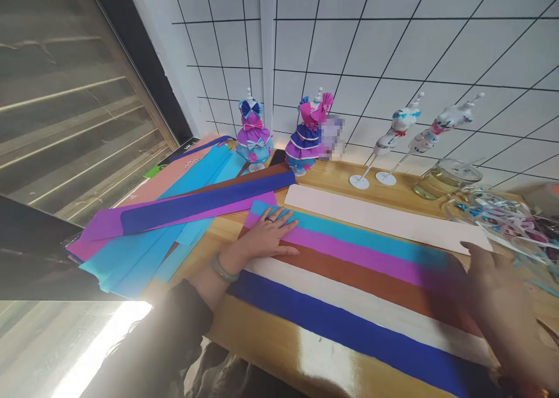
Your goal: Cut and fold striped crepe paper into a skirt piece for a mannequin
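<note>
My left hand [271, 233] lies with fingers spread on the left end of long strips, which look like paper or thin cloth, laid side by side. It rests over the turquoise strip [340, 233], the purple strip [349, 255] and the brown strip [371, 284]. Below these run a white strip [349, 296] and a dark blue strip [340, 322]. My right hand [498, 293] is over or beside their right ends, blurred, its fingers unclear. Just beyond the turquoise strip is a separate pale strip [375, 215].
Blue sheets [144, 252] and a dark blue folded strip [209, 203] are piled at left. Two dressed mini mannequins [254, 133] [305, 136] and two tilted bare ones [391, 136] [441, 127] stand along the wall. A glass jar [448, 178] and tangled ribbons [510, 217] lie right.
</note>
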A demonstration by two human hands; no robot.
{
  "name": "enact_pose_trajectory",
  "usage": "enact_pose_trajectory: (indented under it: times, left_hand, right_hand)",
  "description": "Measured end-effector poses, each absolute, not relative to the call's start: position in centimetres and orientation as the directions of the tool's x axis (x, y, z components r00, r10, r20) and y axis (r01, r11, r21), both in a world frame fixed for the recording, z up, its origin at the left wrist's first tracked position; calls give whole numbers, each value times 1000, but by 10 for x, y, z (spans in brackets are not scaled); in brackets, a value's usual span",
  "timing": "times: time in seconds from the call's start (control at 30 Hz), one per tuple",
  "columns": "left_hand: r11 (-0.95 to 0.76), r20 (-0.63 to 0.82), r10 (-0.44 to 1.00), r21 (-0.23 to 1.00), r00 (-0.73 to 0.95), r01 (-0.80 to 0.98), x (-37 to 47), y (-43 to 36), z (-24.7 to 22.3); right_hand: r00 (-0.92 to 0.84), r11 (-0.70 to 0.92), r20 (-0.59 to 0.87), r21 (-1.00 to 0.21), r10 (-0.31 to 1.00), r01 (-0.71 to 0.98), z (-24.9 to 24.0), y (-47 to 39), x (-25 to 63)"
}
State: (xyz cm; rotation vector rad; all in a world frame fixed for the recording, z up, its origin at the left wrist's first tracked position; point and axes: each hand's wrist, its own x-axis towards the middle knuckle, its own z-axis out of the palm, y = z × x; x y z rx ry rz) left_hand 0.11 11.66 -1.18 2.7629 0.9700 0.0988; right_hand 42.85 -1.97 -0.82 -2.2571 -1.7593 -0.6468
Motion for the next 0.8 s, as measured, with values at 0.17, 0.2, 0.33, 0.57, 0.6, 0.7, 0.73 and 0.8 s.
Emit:
enact_pose_trajectory:
  times: [0.17, 0.2, 0.33, 0.57, 0.6, 0.7, 0.73, 0.8]
  left_hand:
    - [-777, 58, 614, 220, 787, 590, 6, 103, 4]
    - [-787, 63, 602, 218, 796, 578, 7, 100, 6]
    - [-816, 31, 554, 219, 832, 536, 11, 89, 1]
    - [-829, -4, 528, 214, 850, 516, 9, 92, -16]
    - [-829, -2, 530, 212, 848, 518, 9, 92, -15]
    - [-832, 17, 531, 201, 847, 517, 10, 89, -9]
    - [-837, 31, 526, 198, 850, 510, 12, 87, -7]
    - [-848, 58, 512, 193, 857, 493, 14, 82, -4]
  right_hand:
    - [-66, 104, 473, -54, 879, 993, -1, -19, 328]
    - [-124, 173, 437, -74, 891, 982, -5, -21, 310]
    - [-243, 270, 306, -49, 921, 962, -32, -27, 270]
    - [-235, 234, 251, 33, 939, 972, -49, -29, 270]
    - [-235, 233, 250, 37, 940, 972, -49, -29, 270]
    - [-235, 230, 245, 49, 941, 972, -48, -29, 269]
    - [-236, 230, 244, 53, 941, 972, -48, -29, 268]
    - [-240, 232, 249, 59, 939, 971, -49, -29, 269]
